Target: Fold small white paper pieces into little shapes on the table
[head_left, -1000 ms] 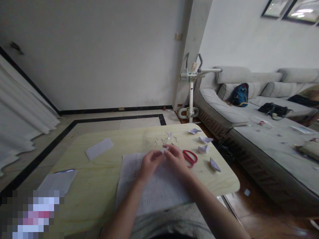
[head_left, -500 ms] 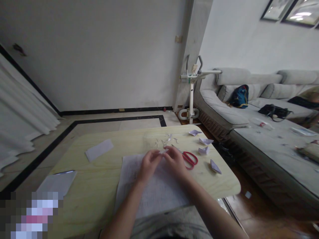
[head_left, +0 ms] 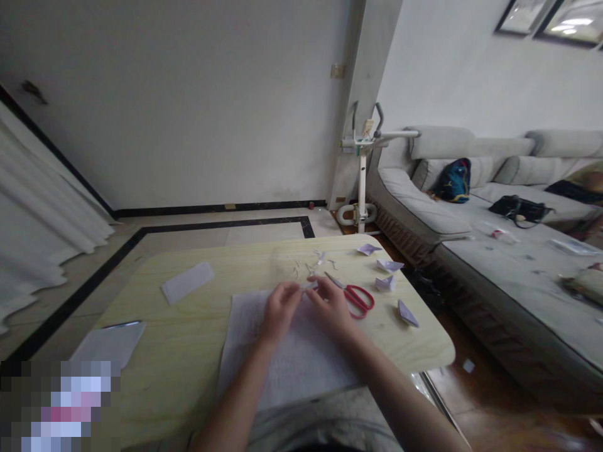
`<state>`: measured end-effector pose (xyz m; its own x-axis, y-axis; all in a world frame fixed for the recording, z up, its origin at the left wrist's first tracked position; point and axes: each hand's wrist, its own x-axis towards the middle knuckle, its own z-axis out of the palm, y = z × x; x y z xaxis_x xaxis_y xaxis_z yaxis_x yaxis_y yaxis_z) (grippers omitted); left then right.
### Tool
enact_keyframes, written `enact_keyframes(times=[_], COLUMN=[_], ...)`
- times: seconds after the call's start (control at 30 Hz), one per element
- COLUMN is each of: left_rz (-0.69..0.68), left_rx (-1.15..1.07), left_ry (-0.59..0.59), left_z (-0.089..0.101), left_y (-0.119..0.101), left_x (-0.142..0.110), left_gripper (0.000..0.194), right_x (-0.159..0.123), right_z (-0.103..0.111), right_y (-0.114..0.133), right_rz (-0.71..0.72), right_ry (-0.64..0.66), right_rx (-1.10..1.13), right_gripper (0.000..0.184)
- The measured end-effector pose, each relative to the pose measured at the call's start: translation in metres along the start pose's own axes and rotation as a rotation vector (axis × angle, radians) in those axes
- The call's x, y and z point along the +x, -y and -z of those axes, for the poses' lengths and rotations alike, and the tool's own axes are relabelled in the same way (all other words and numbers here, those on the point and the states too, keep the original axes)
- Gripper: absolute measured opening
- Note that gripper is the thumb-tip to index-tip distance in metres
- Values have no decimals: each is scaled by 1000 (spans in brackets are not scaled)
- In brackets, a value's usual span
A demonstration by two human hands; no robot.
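Note:
Between my fingertips is a small piece of white paper (head_left: 309, 287), mostly hidden by the fingers. My left hand (head_left: 282, 306) pinches it from the left, and my right hand (head_left: 330, 302) pinches it from the right. Both hands are just above a large printed sheet (head_left: 282, 364) spread on the wooden table. Red-handled scissors (head_left: 358, 300) lie beside my right hand, blades pointing away to the left. Beyond my fingertips are thin paper scraps (head_left: 321, 257). Several folded paper boats (head_left: 385, 284) stand along the table's right side.
White paper strips (head_left: 187, 282) lie at the table's left. Nearer, a pen (head_left: 121, 324) rests on a sheet of paper (head_left: 110, 345). The table's (head_left: 188, 370) rounded right edge faces a grey sofa (head_left: 513, 276) with bags. White exercise equipment (head_left: 362, 182) stands behind.
My fingers have shifted slightly around the small paper, and a little more of it shows. More of the scissor blades is visible. Other things on the table stay put.

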<state>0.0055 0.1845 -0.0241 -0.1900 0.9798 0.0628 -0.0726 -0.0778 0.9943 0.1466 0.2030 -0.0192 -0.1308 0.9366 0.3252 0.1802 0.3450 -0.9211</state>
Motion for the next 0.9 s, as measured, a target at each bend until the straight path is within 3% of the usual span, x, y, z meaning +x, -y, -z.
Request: enact_keyframes(times=[0.33, 0.43, 0.53, 0.63, 0.9], left_rz=[-43, -110, -186, -196, -217], left_rx=[108, 239, 350, 360, 326], left_ry=[-36, -58, -8, 32, 1], left_z=[3, 2, -1, -4, -1], left_y=[-2, 0, 2, 4, 4], left_x=[0, -1, -3, -5, -3], left_gripper=[25, 22, 22, 23, 18], right_x=[0, 0, 1, 2, 0], right_z=[-1, -2, -2, -2, -3], right_y=[-6, -7, -7, -8, -9], right_rz=[-5, 9, 13, 14, 29], right_ry=[-14, -21, -40, -62, -14], right_rx=[-37, -56, -21, 20, 45], right_gripper=[32, 30, 28, 32, 43])
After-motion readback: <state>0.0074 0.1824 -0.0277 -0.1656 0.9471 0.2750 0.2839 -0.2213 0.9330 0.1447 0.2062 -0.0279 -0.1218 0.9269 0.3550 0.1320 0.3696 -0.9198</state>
